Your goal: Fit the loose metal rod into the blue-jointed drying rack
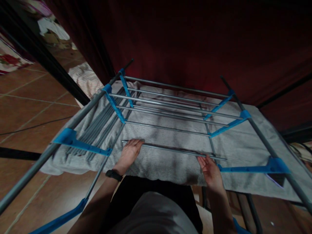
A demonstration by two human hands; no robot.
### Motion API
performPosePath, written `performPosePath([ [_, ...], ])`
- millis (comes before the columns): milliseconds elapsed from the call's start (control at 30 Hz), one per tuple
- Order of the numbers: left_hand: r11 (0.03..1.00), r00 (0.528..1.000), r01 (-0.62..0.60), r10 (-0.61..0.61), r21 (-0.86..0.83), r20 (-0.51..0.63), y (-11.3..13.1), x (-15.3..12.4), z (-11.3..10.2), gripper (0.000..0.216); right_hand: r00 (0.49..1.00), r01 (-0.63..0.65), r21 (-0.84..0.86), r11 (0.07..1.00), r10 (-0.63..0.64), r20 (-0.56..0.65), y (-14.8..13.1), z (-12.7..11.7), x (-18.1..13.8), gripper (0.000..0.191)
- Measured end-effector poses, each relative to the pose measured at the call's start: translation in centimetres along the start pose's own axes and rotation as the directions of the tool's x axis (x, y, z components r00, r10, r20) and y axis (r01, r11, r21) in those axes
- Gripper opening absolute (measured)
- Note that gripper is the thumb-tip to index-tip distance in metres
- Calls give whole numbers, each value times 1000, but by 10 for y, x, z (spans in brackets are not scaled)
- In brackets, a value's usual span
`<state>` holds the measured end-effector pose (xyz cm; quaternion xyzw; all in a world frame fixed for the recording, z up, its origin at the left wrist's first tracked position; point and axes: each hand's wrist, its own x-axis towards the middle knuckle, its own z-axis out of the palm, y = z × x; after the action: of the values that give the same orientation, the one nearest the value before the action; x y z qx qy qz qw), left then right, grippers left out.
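A thin grey metal rod (170,149) runs level between both hands. My left hand (130,152) closes over its left end, and my right hand (211,169) holds it near the right end, next to a blue plastic bracket (243,169). The rod hangs within a drying-rack frame of grey tubes (80,118) and blue connectors (70,138). Several rods (165,112) are seated across the frame farther away. A black watch (113,175) is on my left wrist.
A grey towel (165,165) lies under the frame, with several loose rods (97,130) on its left part. A dark red curtain (195,42) hangs behind. Brown floor tiles (29,107) spread to the left, with cloth (85,78) near a black post.
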<state>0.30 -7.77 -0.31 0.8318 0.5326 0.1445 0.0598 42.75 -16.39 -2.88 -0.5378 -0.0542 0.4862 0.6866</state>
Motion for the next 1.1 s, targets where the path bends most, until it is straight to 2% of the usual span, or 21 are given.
performPosePath([
  [167, 999, 1000, 9, -9, 31, 7, -1, 1, -2, 37, 1000, -15, -26, 1000, 15, 11, 4, -2, 4, 14],
  [533, 999, 999, 20, -21, 32, 30, 0, 5, -5, 36, 996, 56, -133, 990, -46, 76, 9, -5, 9, 11],
  [767, 1000, 1000, -20, 19, 21, 21, 4, 8, -1, 35, 1000, -3, -30, 1000, 3, 0, 10, 1, 7, 14],
  [933, 999, 999, -43, 43, -1, 19, 11, 12, 1, 34, 1000, -26, -26, 999, 26, 11, 10, 4, 6, 21],
  [1100, 997, 996, -78, 79, -19, 42, 14, 14, 0, 38, 999, -26, -28, 999, 27, 23, 9, 8, 5, 17],
])
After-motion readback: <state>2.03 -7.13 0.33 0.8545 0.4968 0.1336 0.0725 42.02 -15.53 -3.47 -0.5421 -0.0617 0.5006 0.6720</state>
